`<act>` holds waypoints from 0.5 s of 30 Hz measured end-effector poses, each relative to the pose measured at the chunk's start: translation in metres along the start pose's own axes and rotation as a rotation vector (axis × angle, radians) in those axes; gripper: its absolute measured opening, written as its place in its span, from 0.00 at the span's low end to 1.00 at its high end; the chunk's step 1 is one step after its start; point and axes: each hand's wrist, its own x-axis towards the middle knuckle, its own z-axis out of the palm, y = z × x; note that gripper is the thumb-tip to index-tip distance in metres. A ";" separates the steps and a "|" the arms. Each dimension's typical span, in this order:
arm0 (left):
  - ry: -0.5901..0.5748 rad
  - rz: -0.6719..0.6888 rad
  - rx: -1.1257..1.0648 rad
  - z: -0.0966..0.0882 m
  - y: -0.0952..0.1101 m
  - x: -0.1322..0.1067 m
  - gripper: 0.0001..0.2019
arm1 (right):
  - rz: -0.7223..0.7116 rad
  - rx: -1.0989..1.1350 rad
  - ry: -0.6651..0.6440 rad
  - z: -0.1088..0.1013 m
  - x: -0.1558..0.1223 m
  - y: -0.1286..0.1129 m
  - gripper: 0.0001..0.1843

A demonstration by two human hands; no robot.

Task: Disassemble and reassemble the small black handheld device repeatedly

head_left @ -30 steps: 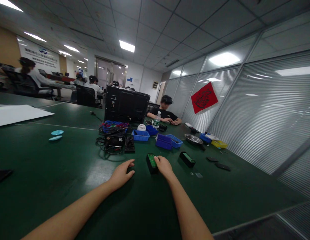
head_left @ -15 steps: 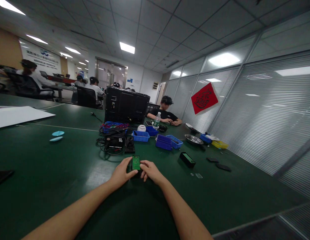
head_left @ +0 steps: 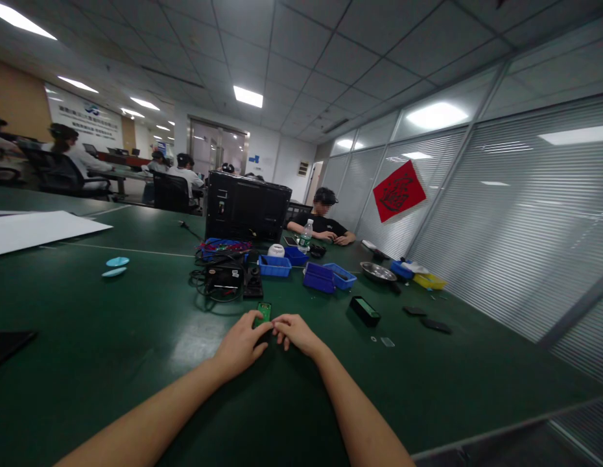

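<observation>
A green circuit board (head_left: 264, 310) lies in a small dark casing on the table in front of me. My left hand (head_left: 240, 344) reaches over its near left side with fingers apart, partly covering the board. One left finger stretches toward the fingertips of my right hand (head_left: 297, 334), and the two meet or nearly meet at the board's near right edge. The thumb and index finger of my right hand are pinched together. Whatever may be between them is too small to make out. Most of the casing is hidden by my hands.
A second black casing with a green board (head_left: 364, 310) lies to the right, near a small clear plate (head_left: 388, 342). Beyond are a black device with cables (head_left: 224, 280), blue trays (head_left: 275, 266), a monitor (head_left: 248, 207) and a metal bowl (head_left: 378, 272). A person (head_left: 323, 224) sits across the table.
My left hand has shifted from the casing's left side onto the board, covering its near part. Its finger now reaches to my right hand, whose fingertips have closed into a pinch.
</observation>
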 end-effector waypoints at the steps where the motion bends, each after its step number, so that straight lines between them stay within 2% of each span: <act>1: -0.004 -0.006 0.005 -0.001 0.001 0.000 0.18 | -0.001 0.001 -0.004 -0.001 0.000 0.000 0.13; 6: 0.001 -0.051 0.047 -0.005 0.004 -0.003 0.12 | 0.001 0.009 -0.001 -0.005 0.000 0.001 0.12; 15: -0.002 -0.157 0.101 -0.012 0.006 -0.013 0.12 | -0.003 -0.005 0.009 -0.005 -0.002 -0.002 0.10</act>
